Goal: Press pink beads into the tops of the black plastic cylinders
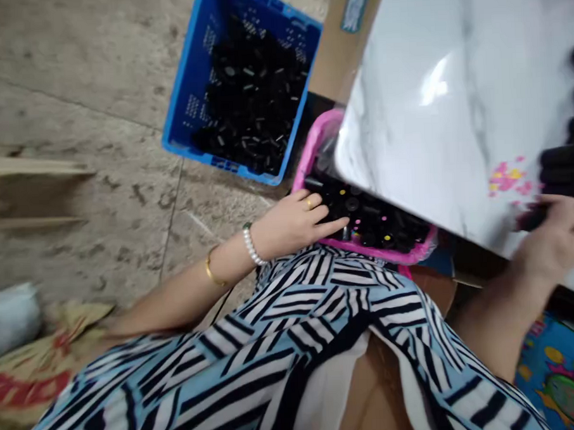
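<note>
My left hand (299, 222) lies over the near rim of a pink basket (315, 141), fingers apart and the index finger stretched out. Nothing shows in its grasp. Small black parts (373, 217) fill the basket, with a few pink and yellow dots among them. At the right, my right hand (561, 231) is closed at the edge of the white marbled table (417, 146). Its fingers, blurred, meet a small black cylindrical piece (532, 218). Several similar black cylinders (563, 165) stand in a row just beyond, beside scattered pink and yellow dots (507, 179).
A blue crate (178, 128) holding many black parts stands on the concrete floor (95, 71). Next to it is a cardboard box (330, 64), partly under the table. A printed sack (41, 371) lies at lower left, and a colourful blue item (560, 374) at lower right.
</note>
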The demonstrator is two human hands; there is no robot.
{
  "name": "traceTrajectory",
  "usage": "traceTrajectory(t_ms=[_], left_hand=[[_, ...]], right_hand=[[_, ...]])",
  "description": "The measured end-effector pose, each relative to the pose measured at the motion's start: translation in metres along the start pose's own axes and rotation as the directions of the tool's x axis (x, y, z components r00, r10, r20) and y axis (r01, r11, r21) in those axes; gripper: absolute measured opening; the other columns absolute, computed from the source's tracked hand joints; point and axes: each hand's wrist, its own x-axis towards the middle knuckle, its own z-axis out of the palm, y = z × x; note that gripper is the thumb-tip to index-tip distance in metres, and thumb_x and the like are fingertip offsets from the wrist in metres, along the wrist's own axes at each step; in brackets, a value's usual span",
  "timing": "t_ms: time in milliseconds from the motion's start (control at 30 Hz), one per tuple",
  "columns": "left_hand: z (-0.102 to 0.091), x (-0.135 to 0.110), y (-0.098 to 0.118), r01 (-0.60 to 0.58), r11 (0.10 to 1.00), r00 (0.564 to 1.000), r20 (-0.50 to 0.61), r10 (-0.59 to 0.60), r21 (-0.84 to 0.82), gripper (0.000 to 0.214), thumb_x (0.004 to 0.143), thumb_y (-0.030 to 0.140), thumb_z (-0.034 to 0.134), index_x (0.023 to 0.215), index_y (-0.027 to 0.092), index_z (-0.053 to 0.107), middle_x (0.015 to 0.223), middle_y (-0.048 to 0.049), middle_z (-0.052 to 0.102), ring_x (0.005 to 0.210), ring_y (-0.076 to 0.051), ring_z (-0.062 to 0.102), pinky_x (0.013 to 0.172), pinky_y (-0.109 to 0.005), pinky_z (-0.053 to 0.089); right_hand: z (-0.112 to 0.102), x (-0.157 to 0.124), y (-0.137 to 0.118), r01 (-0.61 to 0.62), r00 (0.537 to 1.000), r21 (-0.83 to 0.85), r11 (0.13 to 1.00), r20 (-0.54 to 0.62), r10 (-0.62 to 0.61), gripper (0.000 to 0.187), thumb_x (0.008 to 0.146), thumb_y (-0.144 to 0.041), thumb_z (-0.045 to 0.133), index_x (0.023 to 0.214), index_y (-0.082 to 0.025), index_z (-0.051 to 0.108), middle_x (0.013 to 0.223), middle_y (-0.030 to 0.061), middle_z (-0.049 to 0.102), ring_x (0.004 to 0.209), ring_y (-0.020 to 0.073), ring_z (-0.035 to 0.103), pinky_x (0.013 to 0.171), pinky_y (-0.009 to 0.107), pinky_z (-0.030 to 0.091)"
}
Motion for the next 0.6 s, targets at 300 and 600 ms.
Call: traceTrajectory(t_ms=[300, 600], left_hand=[[0.007, 0.035, -0.008, -0.135, 0.957, 0.980, -0.178, 0.090, -0.258, 0.040, 0.096, 0.022, 0.065, 0.136, 0.016, 0.061, 0.085, -0.0056, 0.067, 0.082, -0.020, 0.060, 0.075, -0.034, 0.052], [-0.061, 0.097, -0.010, 0.045, 0.722, 0.933, -0.230, -0.278, -0.690, 0.038, 0.097, 0.037, 0.065, 0.134, 0.028, 0.064, 0.117, -0.0048, 0.074, 0.095, -0.018, 0.071, 0.084, -0.032, 0.059]], right_hand=[[-0.008, -0.102, -0.041, -0.331, 0.680, 0.485, 0.809, 0.718, -0.153, 0.028, 0.089, -0.034, 0.074, 0.114, -0.023, 0.070, 0.088, 0.0022, 0.069, 0.069, 0.0132, 0.062, 0.063, 0.027, 0.053], [0.044, -0.152, -0.004, -0.032, 0.293, 0.498, 0.866, 0.833, -0.469, 0.044, 0.098, -0.026, 0.062, 0.141, -0.026, 0.062, 0.142, 0.0083, 0.067, 0.135, 0.0219, 0.061, 0.119, 0.045, 0.045]])
